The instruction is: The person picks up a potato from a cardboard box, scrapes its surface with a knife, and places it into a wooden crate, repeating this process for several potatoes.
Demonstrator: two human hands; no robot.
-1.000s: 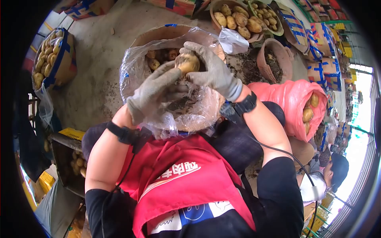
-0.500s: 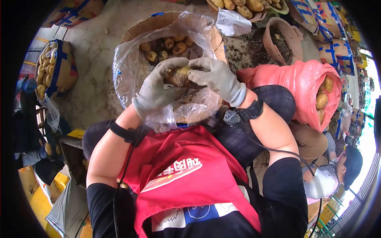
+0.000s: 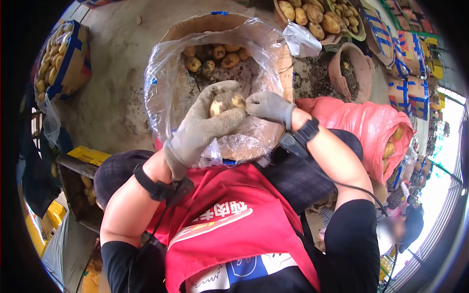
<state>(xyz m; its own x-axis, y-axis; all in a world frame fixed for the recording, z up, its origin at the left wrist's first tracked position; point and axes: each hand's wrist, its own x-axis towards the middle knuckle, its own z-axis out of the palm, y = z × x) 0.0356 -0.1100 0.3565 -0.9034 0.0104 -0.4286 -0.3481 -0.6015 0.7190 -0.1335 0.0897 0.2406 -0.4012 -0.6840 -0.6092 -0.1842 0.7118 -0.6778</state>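
My left hand [image 3: 202,119], in a grey glove, is wrapped round a dirt-smeared potato [image 3: 218,106] with pale patches, over a box [image 3: 210,23] lined with clear plastic. My right hand [image 3: 270,106], gloved too, has its fingers curled against the right side of the potato; whether it pinches anything is hidden. Inside the box, several soiled potatoes [image 3: 230,60] lie toward the far side, with loose dirt around them. A white scrap of plastic [image 3: 301,40] rests by the box's far right corner.
A pink sack [image 3: 348,116] of potatoes lies at the right, below a reddish tub [image 3: 364,73] holding soil. Potato baskets [image 3: 325,36] stand at the far right. A taped box [image 3: 73,58] of potatoes is at the left. Another person [image 3: 408,222] is at the lower right.
My right hand has shifted slightly right and down, its fingers more curled. The potato now shows a paler side in my left hand. The view has tilted, bringing more of the far baskets in.
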